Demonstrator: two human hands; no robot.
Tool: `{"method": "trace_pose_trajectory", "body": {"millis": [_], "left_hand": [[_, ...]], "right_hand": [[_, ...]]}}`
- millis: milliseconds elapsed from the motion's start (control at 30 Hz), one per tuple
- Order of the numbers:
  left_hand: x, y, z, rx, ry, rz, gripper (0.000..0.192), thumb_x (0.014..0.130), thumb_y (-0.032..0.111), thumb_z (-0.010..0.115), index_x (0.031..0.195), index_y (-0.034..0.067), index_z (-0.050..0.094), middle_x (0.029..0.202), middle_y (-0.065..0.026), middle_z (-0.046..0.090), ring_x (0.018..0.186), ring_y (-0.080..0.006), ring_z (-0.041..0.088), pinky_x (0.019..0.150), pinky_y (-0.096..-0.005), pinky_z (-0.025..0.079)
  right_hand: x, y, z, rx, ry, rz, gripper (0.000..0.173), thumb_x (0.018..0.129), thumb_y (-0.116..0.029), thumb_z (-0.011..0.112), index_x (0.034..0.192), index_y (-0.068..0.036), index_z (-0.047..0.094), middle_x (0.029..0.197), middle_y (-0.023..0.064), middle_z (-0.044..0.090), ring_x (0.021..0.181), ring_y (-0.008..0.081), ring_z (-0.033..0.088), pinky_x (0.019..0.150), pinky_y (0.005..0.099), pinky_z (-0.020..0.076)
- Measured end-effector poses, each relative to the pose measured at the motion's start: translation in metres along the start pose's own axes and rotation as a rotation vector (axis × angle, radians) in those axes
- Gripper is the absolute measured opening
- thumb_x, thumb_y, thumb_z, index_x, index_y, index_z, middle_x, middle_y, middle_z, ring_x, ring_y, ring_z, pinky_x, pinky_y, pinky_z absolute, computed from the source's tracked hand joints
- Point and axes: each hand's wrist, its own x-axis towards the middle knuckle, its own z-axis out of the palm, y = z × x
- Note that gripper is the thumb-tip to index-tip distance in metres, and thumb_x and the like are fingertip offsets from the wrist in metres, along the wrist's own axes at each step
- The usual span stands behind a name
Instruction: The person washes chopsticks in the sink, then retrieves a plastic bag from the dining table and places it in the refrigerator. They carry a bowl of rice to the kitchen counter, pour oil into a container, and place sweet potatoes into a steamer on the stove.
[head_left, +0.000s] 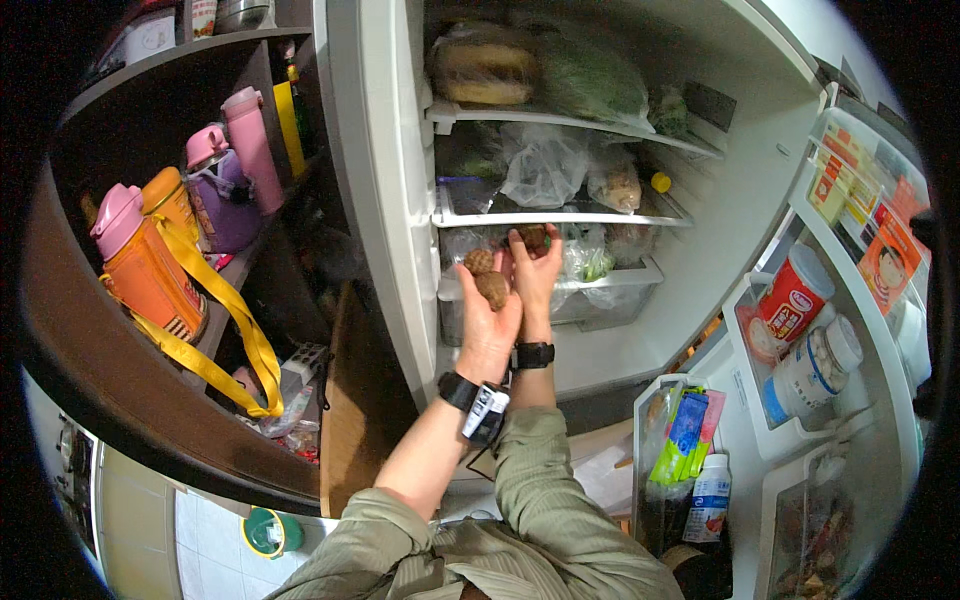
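Observation:
My left hand (485, 330) is palm up in front of the open refrigerator. Cradled in it are two brown, rough-skinned round pieces of produce (491, 290), whose exact kind I cannot tell. Close beside it, my right hand (537, 277) grips a darker brown lump (532, 237) between thumb and fingers, just below the front edge of a glass shelf (562, 220). Behind the hands is a clear drawer (600, 307) holding plastic bags, one with something green (598, 266) inside. The hands hide part of that drawer.
Bagged food (544, 169) lies on the shelf above. At right, the open refrigerator door (739, 397) carries a red canister (796, 292), a white bottle (707, 499) and sachets (686, 435). On the left, a dark cabinet (187, 56) holds insulated bottles (154, 270) and a dangling yellow strap (251, 337).

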Motion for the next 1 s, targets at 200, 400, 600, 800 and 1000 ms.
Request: {"method": "trace_pose_trajectory", "body": {"millis": [200,400,600,800,1000], "left_hand": [[-0.008,0.019,-0.015,0.270,-0.114,0.010,0.059,0.097,0.051,0.040,0.128,0.002,0.044,0.132,-0.0121,0.051,0.120,-0.0258,0.052,0.106,-0.0381,0.042],[-0.007,0.016,-0.027,0.286,-0.176,-0.016,0.055,0.097,0.048,0.040,0.122,0.000,0.046,0.125,-0.0174,0.053,0.116,-0.0287,0.054,0.106,-0.0428,0.044],[-0.034,0.021,-0.018,0.341,-0.142,-0.012,0.052,0.099,0.046,0.036,0.124,0.001,0.047,0.122,-0.0156,0.055,0.117,-0.0283,0.053,0.108,-0.0433,0.041],[-0.086,0.036,-0.010,0.049,0.074,-0.063,0.054,0.096,0.045,0.046,0.127,0.001,0.041,0.136,-0.0150,0.044,0.134,-0.0278,0.035,0.115,-0.0454,0.030],[-0.115,0.046,-0.023,-0.038,0.217,-0.217,0.052,0.098,0.048,0.043,0.134,0.011,0.043,0.147,-0.0084,0.036,0.140,-0.0258,0.027,0.115,-0.0455,0.024]], "right_hand": [[-0.051,-0.003,-0.033,-0.094,-0.117,-0.363,0.052,0.083,-0.004,0.069,0.127,0.000,0.041,0.111,0.0117,0.058,0.103,0.0209,0.058,0.092,0.0339,0.0465],[-0.146,0.035,-0.075,-0.057,0.330,-0.002,0.054,0.090,-0.009,0.061,0.133,0.000,0.030,0.113,0.0132,0.055,0.108,0.0251,0.055,0.094,0.0367,0.0431],[-0.150,0.058,-0.071,-0.386,0.097,-0.011,0.051,0.085,-0.012,0.068,0.128,-0.002,0.044,0.118,0.0162,0.056,0.109,0.0276,0.055,0.095,0.0379,0.0427],[-0.155,0.056,-0.069,-0.735,-0.161,-0.082,0.045,0.082,-0.021,0.067,0.123,-0.008,0.054,0.113,0.0165,0.060,0.104,0.0342,0.058,0.087,0.0422,0.0477],[-0.146,0.042,-0.073,-0.508,-0.111,0.032,0.044,0.085,-0.012,0.067,0.125,-0.004,0.050,0.108,0.0147,0.062,0.098,0.0284,0.063,0.083,0.0355,0.0502]]}}
